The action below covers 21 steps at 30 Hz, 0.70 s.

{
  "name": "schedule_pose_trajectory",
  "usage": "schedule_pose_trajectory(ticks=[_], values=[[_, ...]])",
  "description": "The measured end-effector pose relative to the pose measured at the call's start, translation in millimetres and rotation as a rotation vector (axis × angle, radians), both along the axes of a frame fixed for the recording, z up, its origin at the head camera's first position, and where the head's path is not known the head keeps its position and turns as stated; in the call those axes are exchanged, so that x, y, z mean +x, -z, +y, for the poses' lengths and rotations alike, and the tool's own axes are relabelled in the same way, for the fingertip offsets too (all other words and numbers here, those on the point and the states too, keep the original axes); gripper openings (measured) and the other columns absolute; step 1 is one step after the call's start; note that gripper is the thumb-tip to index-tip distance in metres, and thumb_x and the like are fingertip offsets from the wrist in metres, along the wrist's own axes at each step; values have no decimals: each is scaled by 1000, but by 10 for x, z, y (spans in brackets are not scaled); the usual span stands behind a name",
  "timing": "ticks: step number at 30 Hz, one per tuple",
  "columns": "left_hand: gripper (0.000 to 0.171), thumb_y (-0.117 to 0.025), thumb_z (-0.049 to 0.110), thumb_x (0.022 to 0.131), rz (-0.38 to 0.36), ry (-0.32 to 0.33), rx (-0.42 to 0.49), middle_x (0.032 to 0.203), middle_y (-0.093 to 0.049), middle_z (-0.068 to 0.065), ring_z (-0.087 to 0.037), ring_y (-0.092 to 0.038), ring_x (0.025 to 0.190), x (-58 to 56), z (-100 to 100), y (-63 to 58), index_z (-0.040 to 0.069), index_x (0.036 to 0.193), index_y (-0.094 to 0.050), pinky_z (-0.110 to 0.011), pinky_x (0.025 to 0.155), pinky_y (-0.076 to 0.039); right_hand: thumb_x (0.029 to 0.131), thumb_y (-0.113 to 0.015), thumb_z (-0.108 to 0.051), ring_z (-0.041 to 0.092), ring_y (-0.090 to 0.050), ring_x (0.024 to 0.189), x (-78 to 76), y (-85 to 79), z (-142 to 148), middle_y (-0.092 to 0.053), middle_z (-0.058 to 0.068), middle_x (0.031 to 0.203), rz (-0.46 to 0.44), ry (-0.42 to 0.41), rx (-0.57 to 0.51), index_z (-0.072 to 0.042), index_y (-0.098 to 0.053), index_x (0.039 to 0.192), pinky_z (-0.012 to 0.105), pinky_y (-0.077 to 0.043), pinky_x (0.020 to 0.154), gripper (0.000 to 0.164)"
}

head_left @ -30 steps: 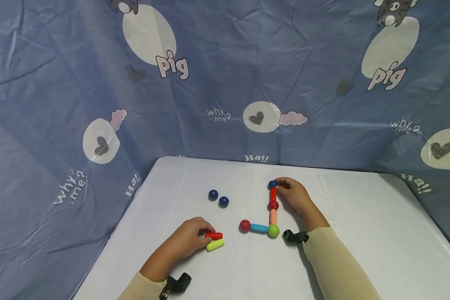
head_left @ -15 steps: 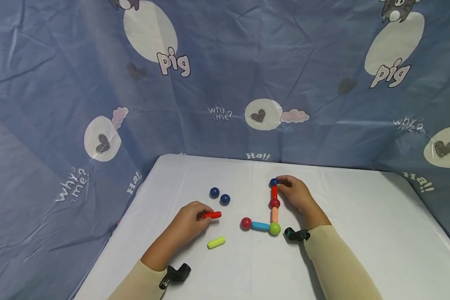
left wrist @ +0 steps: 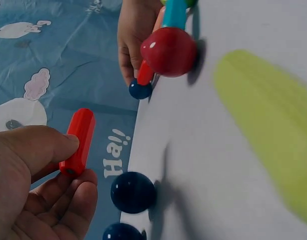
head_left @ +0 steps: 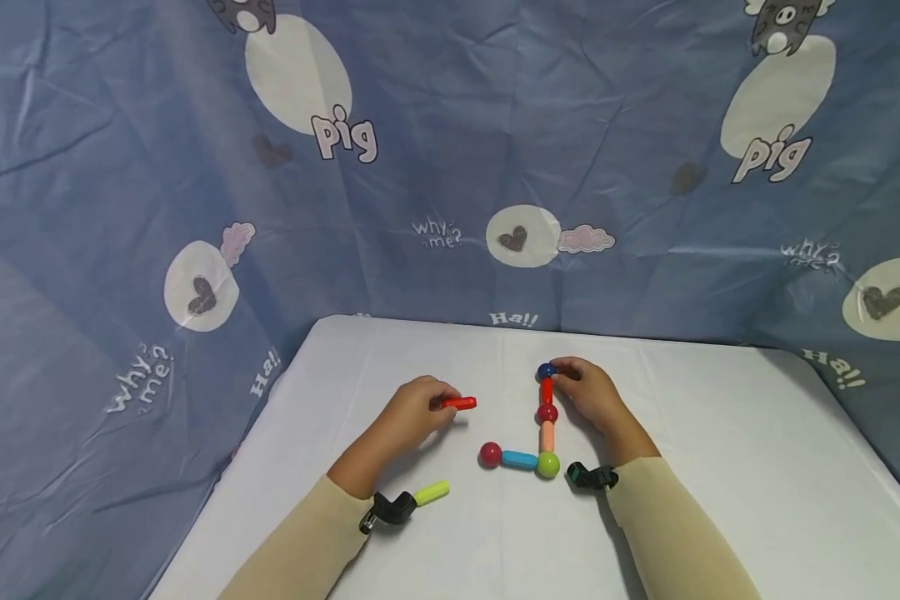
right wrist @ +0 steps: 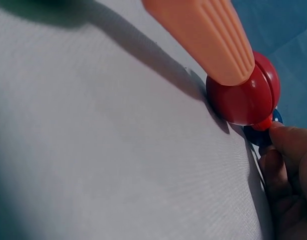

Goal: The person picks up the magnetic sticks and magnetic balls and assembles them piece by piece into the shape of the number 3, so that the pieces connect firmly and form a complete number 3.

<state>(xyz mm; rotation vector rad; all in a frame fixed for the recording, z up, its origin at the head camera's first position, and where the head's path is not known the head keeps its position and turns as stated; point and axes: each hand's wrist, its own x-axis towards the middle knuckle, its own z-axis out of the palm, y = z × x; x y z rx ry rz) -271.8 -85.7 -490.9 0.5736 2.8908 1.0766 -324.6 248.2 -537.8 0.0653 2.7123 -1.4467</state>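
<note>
My left hand (head_left: 417, 410) pinches a short red stick (head_left: 461, 403) between thumb and fingers, held above the table. With its fingertips, my right hand (head_left: 588, 390) holds the blue ball (head_left: 546, 372) at the far end of an L-shaped toy chain. From that ball the chain runs through a red stick (head_left: 547, 391), a red ball (head_left: 547, 414) and a peach stick (right wrist: 213, 37) to a green ball (head_left: 548, 465). There it turns left along a light blue stick (head_left: 519, 460) to another red ball (head_left: 491, 454). Two loose blue balls (left wrist: 133, 192) show near my left hand in its wrist view; that hand hides them in the head view.
A yellow-green stick (head_left: 432, 492) lies by the left wrist camera (head_left: 394, 508). The white table (head_left: 690, 467) ends at a blue printed cloth (head_left: 420, 275) behind it.
My left hand has lifted the red stick away from beside the yellow-green stick and carried it forward and right, over the loose blue balls. The right hand stays at the chain's blue ball.
</note>
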Motion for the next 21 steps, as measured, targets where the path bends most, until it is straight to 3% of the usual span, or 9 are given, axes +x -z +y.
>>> schedule_pose_trajectory(ticks=[11,21], values=[[15,-77,16,95,-33,33,-15,99,-69,2,-13,-58,87,-267,328,-49,16,110,-79,-29,78,-52,105,-62,-20,34,-54,135,-7,22,3,-64,14,140,25,-7,4,-12,-64,140,55,-39,118,36],[13,-76,18,95,-116,-13,-15,98,-69,3,-16,-59,86,-418,582,-70,20,108,-79,-31,71,-51,104,-62,-19,35,-54,136,9,17,-8,-64,14,140,31,1,3,-12,-64,140,55,-39,118,36]])
